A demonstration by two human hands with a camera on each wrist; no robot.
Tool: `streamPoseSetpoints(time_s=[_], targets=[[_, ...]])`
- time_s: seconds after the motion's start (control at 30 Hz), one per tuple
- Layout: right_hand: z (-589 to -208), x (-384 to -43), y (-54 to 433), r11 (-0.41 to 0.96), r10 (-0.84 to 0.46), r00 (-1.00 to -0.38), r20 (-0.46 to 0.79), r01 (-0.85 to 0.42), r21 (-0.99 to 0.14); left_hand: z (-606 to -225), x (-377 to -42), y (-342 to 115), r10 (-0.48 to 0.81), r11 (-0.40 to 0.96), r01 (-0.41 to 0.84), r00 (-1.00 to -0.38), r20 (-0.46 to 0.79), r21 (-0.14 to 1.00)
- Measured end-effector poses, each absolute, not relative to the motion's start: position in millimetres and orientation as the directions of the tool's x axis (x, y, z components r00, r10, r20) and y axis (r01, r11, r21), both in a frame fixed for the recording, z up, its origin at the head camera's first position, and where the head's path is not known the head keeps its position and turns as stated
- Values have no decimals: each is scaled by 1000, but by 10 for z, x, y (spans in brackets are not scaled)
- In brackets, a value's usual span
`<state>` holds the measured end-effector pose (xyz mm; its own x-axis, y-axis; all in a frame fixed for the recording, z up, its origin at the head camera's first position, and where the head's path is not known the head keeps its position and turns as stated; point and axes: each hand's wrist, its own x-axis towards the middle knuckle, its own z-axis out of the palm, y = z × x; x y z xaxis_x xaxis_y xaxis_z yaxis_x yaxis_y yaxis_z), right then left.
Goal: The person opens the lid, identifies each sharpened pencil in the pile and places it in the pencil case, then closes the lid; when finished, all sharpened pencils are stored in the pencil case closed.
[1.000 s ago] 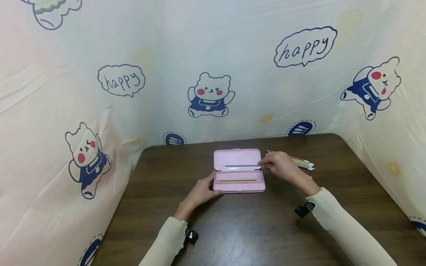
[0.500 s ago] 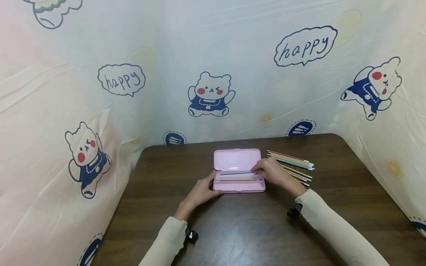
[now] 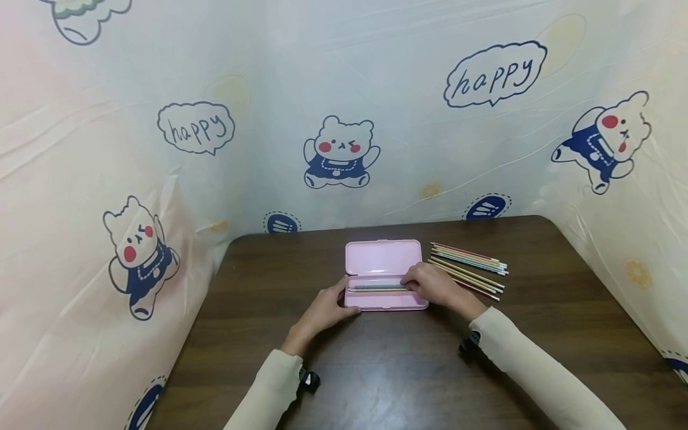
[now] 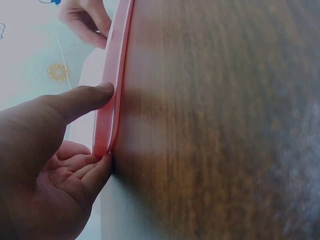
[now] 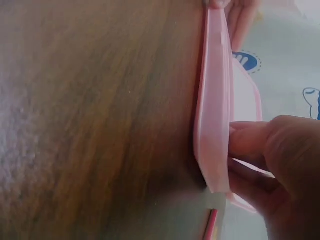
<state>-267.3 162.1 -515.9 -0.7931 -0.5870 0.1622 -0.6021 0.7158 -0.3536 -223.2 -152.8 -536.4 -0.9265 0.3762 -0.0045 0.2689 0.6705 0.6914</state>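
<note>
A pink pencil case (image 3: 383, 257) lies with its lid folded back on the table. My left hand (image 3: 321, 307) holds its left end, the thumb on the front wall and the fingers around the corner, as the left wrist view shows of the case (image 4: 104, 125). My right hand (image 3: 434, 284) reaches into the tray from the right, pinching the right end of a blue-grey pencil (image 3: 373, 286). Just in front of that pencil lies a yellow pencil (image 3: 376, 291). In the right wrist view the case wall (image 5: 214, 110) hides the right fingertips.
Several coloured pencils (image 3: 467, 257) lie on the dark wooden table (image 3: 376, 370) to the right of the case, in two loose groups. A printed cloth (image 3: 258, 149) hangs behind the table and along both sides.
My right hand has come down and toward me with the blue-grey pencil, from over the lid into the tray beside the yellow pencil. The left hand has stayed on the case.
</note>
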Motion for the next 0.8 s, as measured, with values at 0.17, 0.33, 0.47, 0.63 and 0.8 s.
streamPoseSetpoints(time_s=[0.17, 0.33, 0.47, 0.63, 0.8], targets=[[-5152, -2655, 1611, 714, -598, -788, 142, -605, -352, -5359, -2232, -1536, 372, 671, 265, -928, -6, 692], [-5156, -2647, 1609, 719, -592, -795, 131, -594, -360, -5366, -2233, -1538, 382, 669, 276, -924, -1, 690], [-5123, -2643, 1625, 710, -582, -801, 139, -585, -393, -5361, -2236, -1533, 377, 673, 271, -926, -4, 688], [-5029, -2653, 1709, 710, -558, -813, 168, -572, -411, -5356, -2235, -1531, 376, 672, 266, -927, -10, 691], [-4844, -2662, 1868, 722, -531, -822, 203, -565, -400, -5358, -2223, -1536, 375, 670, 262, -927, -11, 695]])
